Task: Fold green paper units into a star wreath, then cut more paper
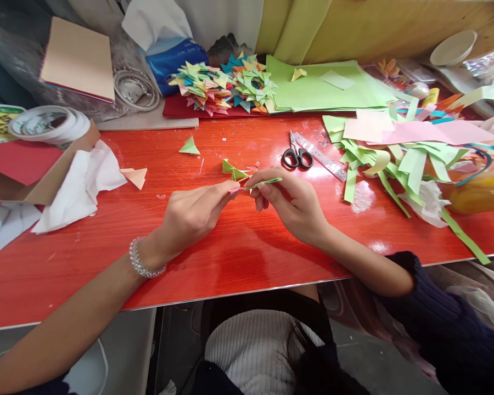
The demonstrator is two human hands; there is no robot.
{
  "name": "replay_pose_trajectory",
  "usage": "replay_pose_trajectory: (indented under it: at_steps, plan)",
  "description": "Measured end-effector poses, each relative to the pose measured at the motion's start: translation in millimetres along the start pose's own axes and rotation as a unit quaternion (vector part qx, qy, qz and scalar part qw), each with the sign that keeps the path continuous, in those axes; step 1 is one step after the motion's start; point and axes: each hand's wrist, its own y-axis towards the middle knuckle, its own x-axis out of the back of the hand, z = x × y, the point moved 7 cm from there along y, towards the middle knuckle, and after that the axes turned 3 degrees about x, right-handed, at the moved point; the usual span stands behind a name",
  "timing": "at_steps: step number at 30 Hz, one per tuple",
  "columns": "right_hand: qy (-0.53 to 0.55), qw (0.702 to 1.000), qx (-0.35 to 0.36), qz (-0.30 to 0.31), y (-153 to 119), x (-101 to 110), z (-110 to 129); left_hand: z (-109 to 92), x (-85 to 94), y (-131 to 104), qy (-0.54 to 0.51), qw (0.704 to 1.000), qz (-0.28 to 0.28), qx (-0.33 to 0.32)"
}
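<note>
My left hand [193, 211] pinches a small pink piece of folded paper, mostly hidden by the fingertips. A folded green paper piece [267, 182] is pinched by my right hand [294, 203], and the two pieces meet between the hands above the red table [247, 252]. Just behind the fingers lie folded yellow-green paper pieces [230, 168], partly covered by the hands. Farther off sits a loose green folded triangle [189, 145]; a peach one [135, 177] lies to the left.
Black-handled scissors [297, 156] and a clear ruler [321, 156] lie beyond my right hand. Green paper strips [415, 164] pile up at right. Folded paper wreaths [203, 88] and green sheets [325, 90] stand behind. Tape rolls [51, 123] and crumpled tissue [82, 184] are at left.
</note>
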Motion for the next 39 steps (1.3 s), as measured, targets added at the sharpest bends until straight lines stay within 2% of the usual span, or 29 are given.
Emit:
replay_pose_trajectory:
  at_steps: [8,24,34,39]
  plan:
    - [-0.003,1.000,-0.008,-0.001,-0.6,0.5,-1.8,-0.6,-1.0,-0.4,-0.001,1.000,0.004,-0.001]
    - [0.100,0.992,-0.076,-0.003,1.2,-1.5,-9.6,5.6,-3.8,-3.9,-0.050,0.998,0.039,0.003]
    - [0.078,0.996,-0.045,0.010,1.0,-1.2,-4.7,5.9,-3.8,-1.3,-0.035,0.998,0.043,0.029]
    - [0.054,0.998,-0.031,0.016,-0.8,-0.3,-3.3,5.2,-1.8,-0.2,-0.044,0.998,0.024,0.036]
